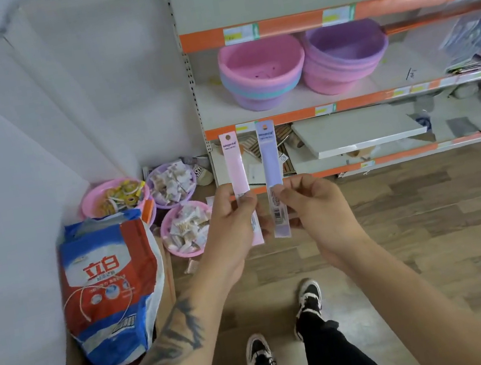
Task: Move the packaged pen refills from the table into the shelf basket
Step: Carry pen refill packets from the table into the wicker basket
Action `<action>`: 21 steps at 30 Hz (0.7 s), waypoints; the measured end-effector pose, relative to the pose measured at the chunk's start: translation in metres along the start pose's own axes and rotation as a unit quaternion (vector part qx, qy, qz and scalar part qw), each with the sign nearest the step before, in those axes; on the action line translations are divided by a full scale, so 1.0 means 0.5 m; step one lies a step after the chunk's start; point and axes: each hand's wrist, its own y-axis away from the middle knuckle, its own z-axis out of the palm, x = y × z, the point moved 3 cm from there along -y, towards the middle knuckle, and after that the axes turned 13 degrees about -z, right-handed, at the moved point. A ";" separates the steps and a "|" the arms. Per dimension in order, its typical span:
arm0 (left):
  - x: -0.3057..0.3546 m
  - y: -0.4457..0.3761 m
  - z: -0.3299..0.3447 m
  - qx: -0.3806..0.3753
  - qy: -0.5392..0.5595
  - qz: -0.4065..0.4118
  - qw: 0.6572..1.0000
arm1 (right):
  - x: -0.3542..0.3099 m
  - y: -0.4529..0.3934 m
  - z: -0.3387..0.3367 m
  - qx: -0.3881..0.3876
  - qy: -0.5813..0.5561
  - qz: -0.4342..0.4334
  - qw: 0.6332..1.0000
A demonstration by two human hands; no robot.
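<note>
I hold two slim refill packs upright in front of the shelf unit. My left hand (232, 216) pinches a pink pack (234, 164) near its lower half. My right hand (310, 202) pinches a pale lilac pack (270, 157) just right of it. The two packs stand side by side, a small gap between them, their tops level with the orange strip of the lower shelf (378, 98). Stacked pink basins (261, 72) and purple basins (345, 54) sit on the middle shelf. No table is in view.
A white wall rises at left. On the floor there stand a blue-red detergent bag (112, 282) in a cardboard box and several pink and purple bowls (183, 231) of small packets. A loose white board (359, 132) lies on the bottom shelf. Wood floor stretches to the right.
</note>
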 end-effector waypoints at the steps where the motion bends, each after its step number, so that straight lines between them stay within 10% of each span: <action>1: 0.017 -0.016 0.005 -0.002 0.001 0.005 1.000 | -0.007 -0.026 -0.001 -0.005 -0.012 -0.003 1.000; 21: 0.543 -0.275 0.200 0.004 0.085 0.186 0.979 | -0.357 -0.568 -0.052 -0.131 -0.101 -0.141 0.976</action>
